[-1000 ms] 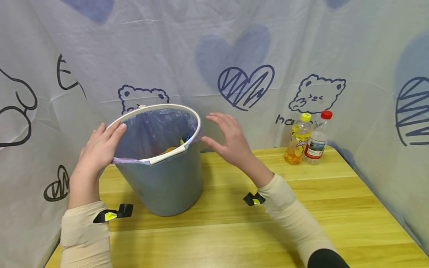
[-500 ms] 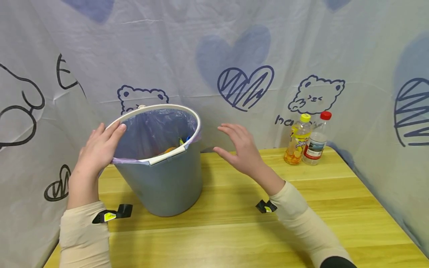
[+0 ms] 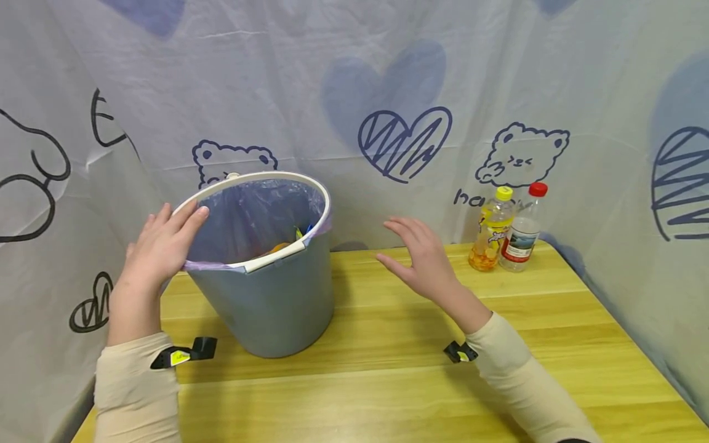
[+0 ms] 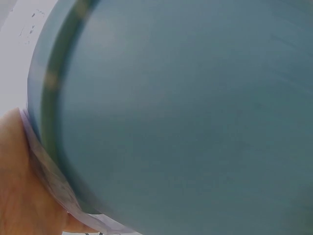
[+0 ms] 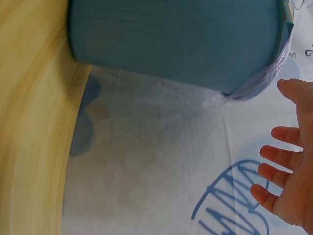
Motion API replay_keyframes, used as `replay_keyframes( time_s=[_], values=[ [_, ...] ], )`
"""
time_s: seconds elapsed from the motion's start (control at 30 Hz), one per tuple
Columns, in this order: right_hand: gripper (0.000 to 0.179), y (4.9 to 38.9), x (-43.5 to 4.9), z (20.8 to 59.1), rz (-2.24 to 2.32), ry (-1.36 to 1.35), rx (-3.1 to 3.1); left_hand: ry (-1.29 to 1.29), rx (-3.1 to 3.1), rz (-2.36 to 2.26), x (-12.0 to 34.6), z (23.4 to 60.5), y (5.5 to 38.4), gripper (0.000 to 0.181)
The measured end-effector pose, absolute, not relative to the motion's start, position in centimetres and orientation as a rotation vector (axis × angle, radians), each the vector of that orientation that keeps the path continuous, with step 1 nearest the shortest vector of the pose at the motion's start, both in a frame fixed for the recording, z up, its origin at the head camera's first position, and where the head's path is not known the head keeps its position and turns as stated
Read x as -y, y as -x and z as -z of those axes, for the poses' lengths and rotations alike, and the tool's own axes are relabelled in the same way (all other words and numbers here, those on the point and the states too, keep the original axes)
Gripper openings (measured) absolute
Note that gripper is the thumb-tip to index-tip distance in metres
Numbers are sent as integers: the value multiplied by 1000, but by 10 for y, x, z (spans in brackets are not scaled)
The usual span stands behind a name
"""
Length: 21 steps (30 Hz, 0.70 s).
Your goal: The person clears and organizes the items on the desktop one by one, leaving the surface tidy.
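Note:
A grey-blue bucket [image 3: 282, 307] stands on the wooden table, its white handle [image 3: 277, 256] lying along the rim. Inside it a thin purplish plastic bag [image 3: 252, 212] folds out over the edge. Something orange [image 3: 279, 247] and a bit of yellow-green show low inside; most of the contents are hidden. My left hand [image 3: 157, 252] rests on the bucket's left rim with fingers extended; in the left wrist view the bucket wall [image 4: 186, 117] fills most of the picture. To the right of the bucket, apart from it, my right hand [image 3: 423, 261] hovers with spread fingers, holding nothing.
At the back right of the table [image 3: 388, 394] stand two bottles side by side: a yellow-capped bottle [image 3: 493, 237] with orange bits at its bottom, and a clear red-capped bottle [image 3: 519, 243]. A printed cloth [image 3: 310, 92] hangs behind and at both sides.
My right hand has moved away from the bucket's rim, rightward and slightly down towards me. My left hand, the bucket and the bottles have stayed in place.

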State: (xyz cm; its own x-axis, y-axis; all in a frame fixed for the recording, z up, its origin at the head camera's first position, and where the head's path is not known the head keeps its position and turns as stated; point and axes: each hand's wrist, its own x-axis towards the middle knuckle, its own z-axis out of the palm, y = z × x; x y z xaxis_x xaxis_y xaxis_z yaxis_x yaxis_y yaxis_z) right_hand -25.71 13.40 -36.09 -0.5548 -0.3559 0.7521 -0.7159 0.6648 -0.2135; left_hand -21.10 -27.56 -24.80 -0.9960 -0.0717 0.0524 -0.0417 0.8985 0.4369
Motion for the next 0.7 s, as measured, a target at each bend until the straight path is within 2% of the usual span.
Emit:
replay_keyframes(
  time_s=[0.7],
  values=[
    [57, 251, -225, 400, -639, -430, 2472, -89, 3078, 603, 276, 244, 210, 82]
  ],
)
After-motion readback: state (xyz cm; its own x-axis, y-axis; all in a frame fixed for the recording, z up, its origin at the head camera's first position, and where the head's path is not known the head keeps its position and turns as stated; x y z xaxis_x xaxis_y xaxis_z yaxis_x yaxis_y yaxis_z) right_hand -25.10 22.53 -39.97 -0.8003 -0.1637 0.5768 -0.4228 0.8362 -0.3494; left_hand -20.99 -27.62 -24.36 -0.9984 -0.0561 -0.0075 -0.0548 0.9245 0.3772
